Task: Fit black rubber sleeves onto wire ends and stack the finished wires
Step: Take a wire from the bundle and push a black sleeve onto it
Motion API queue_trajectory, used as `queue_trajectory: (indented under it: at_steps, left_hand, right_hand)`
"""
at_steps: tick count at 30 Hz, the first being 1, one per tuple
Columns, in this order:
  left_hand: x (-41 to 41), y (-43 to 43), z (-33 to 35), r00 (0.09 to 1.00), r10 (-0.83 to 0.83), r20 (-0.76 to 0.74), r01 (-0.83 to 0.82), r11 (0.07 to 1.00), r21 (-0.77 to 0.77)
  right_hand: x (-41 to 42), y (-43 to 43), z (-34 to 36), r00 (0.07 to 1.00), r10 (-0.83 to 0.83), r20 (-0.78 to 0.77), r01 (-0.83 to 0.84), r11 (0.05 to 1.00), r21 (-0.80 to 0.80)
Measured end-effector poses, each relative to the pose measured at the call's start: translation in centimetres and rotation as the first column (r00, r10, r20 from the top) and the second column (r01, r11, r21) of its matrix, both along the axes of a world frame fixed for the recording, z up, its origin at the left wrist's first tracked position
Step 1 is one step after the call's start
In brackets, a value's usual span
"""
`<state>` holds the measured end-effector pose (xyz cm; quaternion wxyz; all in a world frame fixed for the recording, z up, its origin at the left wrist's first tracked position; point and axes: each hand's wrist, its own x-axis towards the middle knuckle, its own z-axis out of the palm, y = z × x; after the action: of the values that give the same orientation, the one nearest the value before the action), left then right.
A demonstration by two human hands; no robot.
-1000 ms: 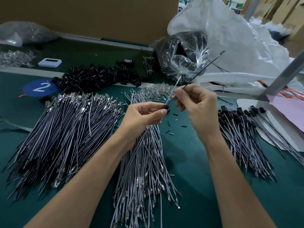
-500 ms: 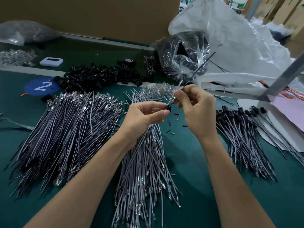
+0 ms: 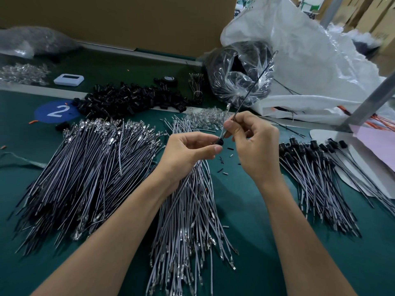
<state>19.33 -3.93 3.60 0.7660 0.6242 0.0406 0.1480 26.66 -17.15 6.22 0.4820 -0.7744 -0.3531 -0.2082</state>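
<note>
— What are the hands holding?

— I see the left hand point(image 3: 188, 150) curled, its thumb and forefinger pinching a small black rubber sleeve point(image 3: 219, 142). The right hand point(image 3: 254, 144), just beside it, pinches a thin dark wire point(image 3: 252, 86) directly above the sleeve. The wire rises away from the fingers, up and to the right.

— Is the wire inside the sleeve?

— Its lower end meets the sleeve. I cannot tell how far in it goes.

— And the stacks?

— Right of the right hand lies a fan of grey wires with black sleeves fitted point(image 3: 316, 167). Under the left wrist is a pile of bare grey wires with metal terminals point(image 3: 188, 221), and left of the left hand is a larger pile of the same wires point(image 3: 89, 167). Beyond the left hand sits a heap of loose black sleeves point(image 3: 128, 99).

— Any writing?

— A white "2" on a round blue label point(image 3: 56, 111), beyond and left of the left hand, on the green mat point(image 3: 245, 210). Past it lies a flat white device point(image 3: 68, 79). I read nothing on it.
</note>
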Motion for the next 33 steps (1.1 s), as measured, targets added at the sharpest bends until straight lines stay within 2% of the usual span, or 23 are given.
queue_trajectory:
  at_steps: [7,14,19,24,33]
  left_hand:
    - [0.09,0.07,-0.20,1.000,0.020,0.000,-0.020,1.000,-0.016]
    - [0.15,0.07,-0.14,0.998,0.055,-0.012,-0.056,0.996,-0.071]
    - [0.11,0.02,-0.10,0.998,0.062,-0.013,-0.063,0.997,-0.051]
    - [0.22,-0.03,-0.16,0.998,0.060,-0.022,-0.061,0.996,-0.072]
    - [0.05,-0.17,-0.17,1.000,0.014,-0.005,-0.014,0.997,-0.076]
  right_hand:
    - [-0.03,0.02,-0.08,0.987,0.047,-0.154,-0.043,0.999,0.028]
    - [0.38,-0.40,-0.17,0.998,-0.005,-0.065,0.004,1.000,-0.012]
    - [0.40,-0.36,-0.25,0.997,0.014,-0.081,-0.020,0.997,-0.075]
    - [0.38,-0.31,-0.04,0.983,0.023,-0.182,-0.029,0.999,-0.031]
    - [0.20,-0.10,-0.21,0.961,0.066,-0.268,-0.052,0.997,0.060]
